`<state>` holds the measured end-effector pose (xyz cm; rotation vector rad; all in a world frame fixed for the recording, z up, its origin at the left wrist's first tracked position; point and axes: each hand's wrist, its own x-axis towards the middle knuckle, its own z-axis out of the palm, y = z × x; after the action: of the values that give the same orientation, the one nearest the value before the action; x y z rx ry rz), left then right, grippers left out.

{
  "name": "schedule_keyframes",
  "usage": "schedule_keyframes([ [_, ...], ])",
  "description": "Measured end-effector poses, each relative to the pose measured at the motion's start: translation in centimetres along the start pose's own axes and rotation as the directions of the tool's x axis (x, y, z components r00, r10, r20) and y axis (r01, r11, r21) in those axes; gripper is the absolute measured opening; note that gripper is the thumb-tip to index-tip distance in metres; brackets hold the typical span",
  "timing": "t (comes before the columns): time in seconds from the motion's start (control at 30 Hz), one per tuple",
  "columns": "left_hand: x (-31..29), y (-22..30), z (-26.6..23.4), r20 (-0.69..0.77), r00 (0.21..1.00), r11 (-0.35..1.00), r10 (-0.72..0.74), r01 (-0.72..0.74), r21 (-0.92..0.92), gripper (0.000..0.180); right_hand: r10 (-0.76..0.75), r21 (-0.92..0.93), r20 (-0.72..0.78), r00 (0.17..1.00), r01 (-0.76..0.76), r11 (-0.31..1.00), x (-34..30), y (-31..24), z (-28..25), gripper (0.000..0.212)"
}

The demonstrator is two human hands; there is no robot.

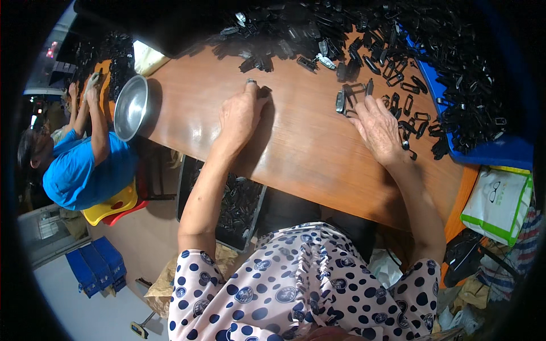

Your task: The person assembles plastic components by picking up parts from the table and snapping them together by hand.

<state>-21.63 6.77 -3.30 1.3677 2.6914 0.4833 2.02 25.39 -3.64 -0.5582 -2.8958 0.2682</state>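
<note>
My left hand is over the middle of the wooden table, its fingers closed on a small black plastic part. Most of that part is hidden by the fingers. To the right, my right hand reaches into the loose pieces, thumb and fingers apart. Close to its fingertips lie black rectangular frames and a narrow upright black piece. Further small black frames are scattered just right of this hand.
A big heap of black parts covers the far side. More fill a blue tray at right. A metal bowl sits at the table's left edge, and a black crate of parts stands below. A co-worker in blue sits at left.
</note>
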Motion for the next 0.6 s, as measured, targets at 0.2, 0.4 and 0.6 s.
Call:
schedule_keyframes([
  [0.2,-2.0,0.9,0.2,-0.127,0.974,0.915,0.188,-0.221,-0.337,0.014,0.247,0.799,0.249,0.937,-0.342,0.495,-2.1,-2.9,-1.8,0.019],
  [0.4,-8.6,6.2,0.6,-0.188,0.956,0.523,0.225,-0.281,-0.805,0.016,0.131,0.965,0.238,0.962,-0.250,0.084,-5.4,-7.9,-4.1,0.016],
  [0.6,-11.7,8.6,-1.2,-0.229,0.916,0.480,0.329,-0.371,-0.795,0.017,0.145,0.944,0.193,0.970,-0.224,0.241,-8.4,-9.6,-6.3,0.014],
])
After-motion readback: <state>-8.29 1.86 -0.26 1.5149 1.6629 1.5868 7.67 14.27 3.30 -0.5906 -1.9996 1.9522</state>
